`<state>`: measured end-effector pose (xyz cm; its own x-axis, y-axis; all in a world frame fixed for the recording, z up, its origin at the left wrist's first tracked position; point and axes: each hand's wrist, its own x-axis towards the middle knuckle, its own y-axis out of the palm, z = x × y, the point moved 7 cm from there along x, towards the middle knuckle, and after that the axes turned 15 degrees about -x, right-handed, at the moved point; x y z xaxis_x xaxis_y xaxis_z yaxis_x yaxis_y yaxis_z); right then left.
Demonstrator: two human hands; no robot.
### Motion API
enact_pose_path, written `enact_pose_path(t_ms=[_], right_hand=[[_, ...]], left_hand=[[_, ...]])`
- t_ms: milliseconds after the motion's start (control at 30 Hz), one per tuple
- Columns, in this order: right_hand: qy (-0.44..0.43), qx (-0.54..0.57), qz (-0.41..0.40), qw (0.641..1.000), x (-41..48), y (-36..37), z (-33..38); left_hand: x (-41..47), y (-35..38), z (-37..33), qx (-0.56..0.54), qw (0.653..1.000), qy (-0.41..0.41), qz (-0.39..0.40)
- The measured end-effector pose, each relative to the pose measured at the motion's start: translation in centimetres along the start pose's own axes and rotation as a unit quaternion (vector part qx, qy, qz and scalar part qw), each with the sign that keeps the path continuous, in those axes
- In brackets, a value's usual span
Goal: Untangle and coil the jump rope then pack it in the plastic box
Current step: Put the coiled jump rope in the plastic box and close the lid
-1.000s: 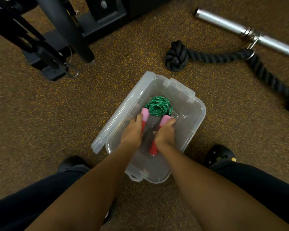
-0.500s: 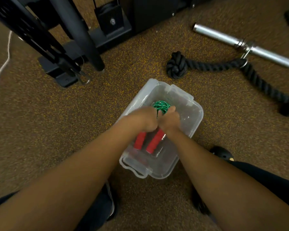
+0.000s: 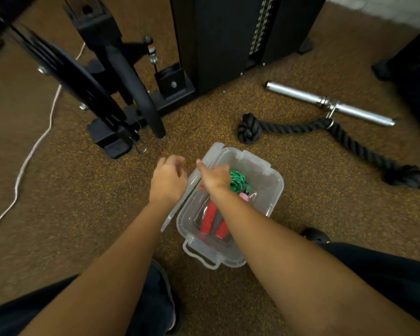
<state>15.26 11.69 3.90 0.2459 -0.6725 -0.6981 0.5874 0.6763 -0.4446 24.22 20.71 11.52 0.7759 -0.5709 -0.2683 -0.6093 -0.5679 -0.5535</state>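
A speckled brown-and-yellow rubber floor (image 3: 83, 202) fills the view, grainy in texture. At the far side stands a black cable machine (image 3: 228, 40), its matte steel frame boxy and tall, with a padded black bar (image 3: 136, 88) slanting down to the floor on the left. A thin white cord (image 3: 32, 151) snakes along the floor at left. To the right lie a thick black braided triceps rope (image 3: 344, 139), knotted into bulbs at both ends, and a smooth chrome bar (image 3: 330, 104) clipped to it by a ring.

In the middle sits the clear plastic box (image 3: 274, 190), rectangular with rounded corners and a moulded handle at its near end. Its transparent lid (image 3: 192, 180) hangs open along the left edge. Inside lies the jump rope (image 3: 237, 181): the green braided cord flecked with white is wound into a tight bundle at the far end, and the two red ribbed handles (image 3: 209, 218) with pink collars lie side by side, pointing toward the near end.

The left hand (image 3: 167, 180) hovers just left of the lid, fingers loosely curled and holding nothing. The right hand (image 3: 215, 177) is over the box's left rim with the index finger extended; whether it touches the lid or the rope cannot be told, as it is blurred.
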Motion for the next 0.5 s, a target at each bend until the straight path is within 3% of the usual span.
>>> enact_pose_path(t_ms=[100, 300, 500], right_hand=[[0.006, -0.017, 0.027, 0.999, 0.8, 1.2, -0.8], [0.003, 0.060, 0.073, 0.996, -0.6, 1.1, -0.6], [-0.028, 0.137, 0.123, 0.982, -2.6, -1.0, -0.5]], left_hand=[[-0.6, 0.8, 0.8, -0.008, 1.000, -0.014, 0.006], [-0.9, 0.7, 1.9, -0.034, 0.999, -0.039, -0.003], [-0.4, -1.4, 2.9, -0.129, 0.985, -0.099, -0.065]])
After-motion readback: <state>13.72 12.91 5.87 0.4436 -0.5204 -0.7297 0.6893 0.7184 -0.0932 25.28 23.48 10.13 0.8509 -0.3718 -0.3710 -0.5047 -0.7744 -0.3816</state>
